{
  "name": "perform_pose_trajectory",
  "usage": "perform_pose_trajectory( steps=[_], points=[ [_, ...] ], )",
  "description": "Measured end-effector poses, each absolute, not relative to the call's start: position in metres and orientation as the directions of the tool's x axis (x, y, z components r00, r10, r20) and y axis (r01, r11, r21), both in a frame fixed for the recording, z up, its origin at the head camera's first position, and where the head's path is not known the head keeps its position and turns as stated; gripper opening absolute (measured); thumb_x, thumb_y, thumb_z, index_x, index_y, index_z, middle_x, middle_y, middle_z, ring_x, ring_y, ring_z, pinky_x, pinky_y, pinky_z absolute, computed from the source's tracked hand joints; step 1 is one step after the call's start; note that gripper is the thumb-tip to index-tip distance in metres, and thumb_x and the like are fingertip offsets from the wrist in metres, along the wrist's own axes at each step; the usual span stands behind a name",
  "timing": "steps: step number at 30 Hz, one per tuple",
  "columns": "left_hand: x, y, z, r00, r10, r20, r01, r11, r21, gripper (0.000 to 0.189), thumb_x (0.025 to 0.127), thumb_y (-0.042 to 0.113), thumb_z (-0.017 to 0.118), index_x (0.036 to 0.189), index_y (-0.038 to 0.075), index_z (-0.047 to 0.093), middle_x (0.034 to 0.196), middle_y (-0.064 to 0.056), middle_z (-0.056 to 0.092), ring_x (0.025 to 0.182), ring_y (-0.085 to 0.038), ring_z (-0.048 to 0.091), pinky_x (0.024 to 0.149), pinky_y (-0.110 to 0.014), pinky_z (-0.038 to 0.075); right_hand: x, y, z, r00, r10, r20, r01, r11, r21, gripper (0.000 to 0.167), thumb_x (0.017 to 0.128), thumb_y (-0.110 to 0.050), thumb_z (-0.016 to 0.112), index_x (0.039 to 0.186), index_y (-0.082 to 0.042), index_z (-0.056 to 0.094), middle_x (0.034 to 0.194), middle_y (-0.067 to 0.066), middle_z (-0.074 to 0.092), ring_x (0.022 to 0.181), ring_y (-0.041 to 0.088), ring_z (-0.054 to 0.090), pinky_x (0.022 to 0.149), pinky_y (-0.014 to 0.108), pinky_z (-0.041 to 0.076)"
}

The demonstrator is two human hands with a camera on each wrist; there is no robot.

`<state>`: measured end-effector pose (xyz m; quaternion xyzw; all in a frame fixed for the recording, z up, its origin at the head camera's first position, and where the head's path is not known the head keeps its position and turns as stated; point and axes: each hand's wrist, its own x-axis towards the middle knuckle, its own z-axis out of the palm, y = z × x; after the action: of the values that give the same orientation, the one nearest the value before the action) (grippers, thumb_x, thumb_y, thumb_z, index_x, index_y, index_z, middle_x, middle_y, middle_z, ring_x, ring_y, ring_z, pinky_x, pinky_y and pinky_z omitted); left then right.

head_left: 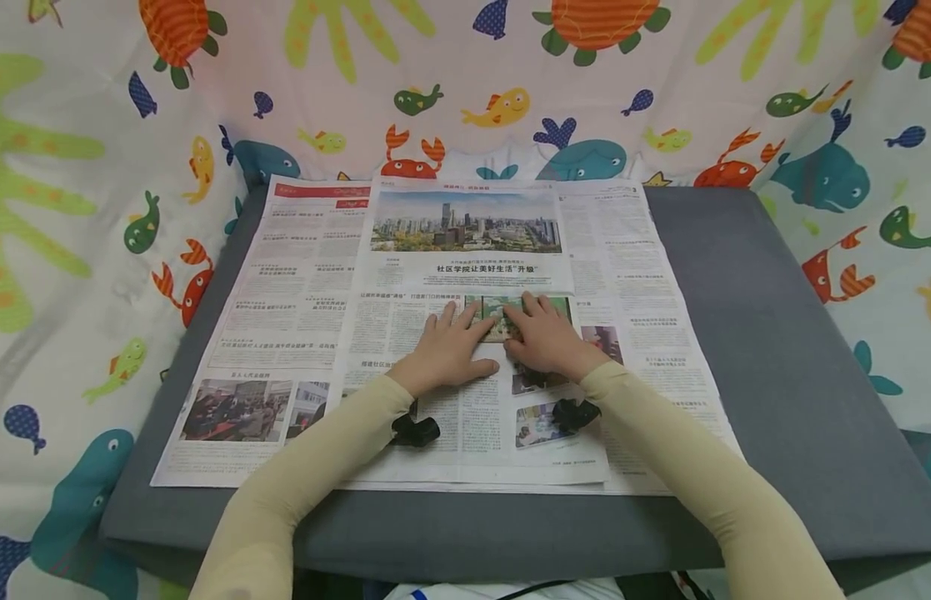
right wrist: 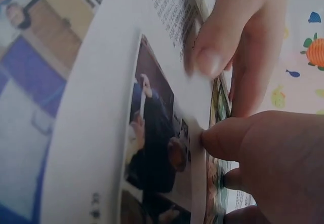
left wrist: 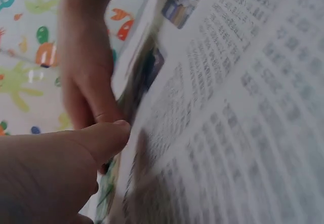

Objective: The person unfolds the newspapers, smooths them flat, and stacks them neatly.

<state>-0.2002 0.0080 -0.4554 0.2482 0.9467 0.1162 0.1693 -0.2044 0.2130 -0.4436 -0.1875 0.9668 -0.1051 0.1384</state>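
A newspaper sheet (head_left: 405, 400) lies flat, overlapping other spread newspaper pages (head_left: 270, 292). My left hand (head_left: 452, 350) rests on its middle, fingers spread and pointing away, thumb out to the right. Close beside it, my right hand (head_left: 549, 337) lies palm down, its fingers spread over a green printed picture (head_left: 558, 307) on the page. In the left wrist view the left thumb overlaps the right hand (left wrist: 88, 57). The right wrist view shows the right fingertips at the page, beside a dark photo (right wrist: 157, 127). Neither hand grips anything.
The pages cover much of a grey table (head_left: 773, 358), whose front edge faces me. A white curtain (head_left: 465, 75) printed with sea animals hangs behind it and at both sides. Black wrist devices (head_left: 416, 431) hang under both sleeved wrists, over the paper.
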Motion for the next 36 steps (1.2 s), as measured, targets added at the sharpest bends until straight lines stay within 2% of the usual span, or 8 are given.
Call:
perform_pose_trajectory(
  steps=[7,12,16,24,29,36],
  points=[
    [-0.187,-0.065,-0.454,-0.910,0.381,-0.163,0.279,0.853,0.441,0.080,0.098,0.055,0.057,0.163,0.020,0.026,0.170,-0.024,0.009,0.155,-0.054,-0.001,0.122,-0.072,0.002,-0.202,0.216,-0.442,-0.886,-0.412,-0.212,-0.360,0.900,-0.247,0.065,0.104,-0.037,0.053,0.159,-0.010,0.035,0.166,0.028,0.023,0.153,0.051,0.020,0.119,0.069,0.026],
    [-0.181,-0.129,-0.460,-0.956,0.260,-0.134,0.180,0.884,0.432,0.077,0.101,0.047,0.056,0.162,0.010,0.029,0.167,-0.031,0.012,0.151,-0.062,0.001,0.117,-0.079,0.006,-0.200,0.218,-0.441,-0.888,-0.414,-0.200,-0.367,0.900,-0.235,0.064,0.104,-0.037,0.053,0.159,-0.010,0.036,0.166,0.028,0.023,0.153,0.052,0.021,0.119,0.069,0.026],
    [-0.171,-0.160,-0.469,-0.977,0.181,-0.110,0.118,0.895,0.430,0.071,0.101,0.041,0.057,0.158,0.005,0.035,0.165,-0.035,0.015,0.150,-0.064,0.005,0.115,-0.080,0.010,-0.201,0.222,-0.441,-0.883,-0.426,-0.196,-0.379,0.894,-0.238,0.064,0.103,-0.038,0.053,0.159,-0.011,0.036,0.166,0.028,0.024,0.152,0.053,0.022,0.118,0.069,0.027],
    [-0.162,-0.174,-0.479,-0.989,0.128,-0.072,0.088,0.908,0.410,0.068,0.099,0.038,0.059,0.155,0.004,0.041,0.165,-0.034,0.019,0.150,-0.063,0.006,0.114,-0.079,0.009,-0.203,0.227,-0.443,-0.893,-0.397,-0.210,-0.343,0.905,-0.252,0.067,0.100,-0.045,0.058,0.158,-0.018,0.039,0.165,0.018,0.028,0.149,0.045,0.029,0.111,0.071,0.032],
    [-0.162,-0.174,-0.479,-0.989,0.121,-0.089,0.073,0.904,0.420,0.065,0.100,0.035,0.057,0.156,0.005,0.040,0.166,-0.033,0.017,0.151,-0.062,0.003,0.115,-0.078,0.007,-0.206,0.227,-0.444,-0.890,-0.409,-0.201,-0.360,0.902,-0.239,0.066,0.100,-0.044,0.057,0.158,-0.018,0.039,0.164,0.020,0.029,0.147,0.046,0.031,0.107,0.072,0.035],
    [-0.161,-0.175,-0.476,-0.987,0.136,-0.091,0.087,0.906,0.413,0.054,0.104,0.022,0.046,0.155,0.005,0.041,0.165,-0.034,0.017,0.150,-0.064,0.004,0.115,-0.079,0.007,-0.209,0.214,-0.436,-0.889,-0.384,-0.249,-0.336,0.917,-0.216,0.067,0.098,-0.040,0.059,0.157,-0.015,0.040,0.160,0.022,0.034,0.143,0.047,0.036,0.109,0.071,0.035]
  ],
)
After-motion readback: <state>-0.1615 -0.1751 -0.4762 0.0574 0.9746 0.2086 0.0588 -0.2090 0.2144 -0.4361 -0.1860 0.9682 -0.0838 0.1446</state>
